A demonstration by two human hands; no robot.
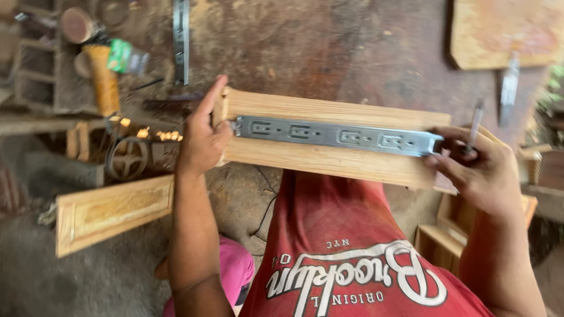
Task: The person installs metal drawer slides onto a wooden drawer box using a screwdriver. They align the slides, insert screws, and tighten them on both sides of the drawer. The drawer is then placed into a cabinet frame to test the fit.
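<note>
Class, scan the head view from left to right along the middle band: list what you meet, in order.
Loose wooden panel → left hand → grey metal drawer slide on the wooden board → right hand, holding a thin metal tool.

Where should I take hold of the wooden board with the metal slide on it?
Probably by its short ends, from the sides. The wooden board lies crosswise, and the metal slide covers its middle. The left hand and right hand already hold those ends.

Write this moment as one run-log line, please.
left hand: grips wooden board end | right hand: at metal drawer slide end, holds thin tool | slide: flat on board
</note>
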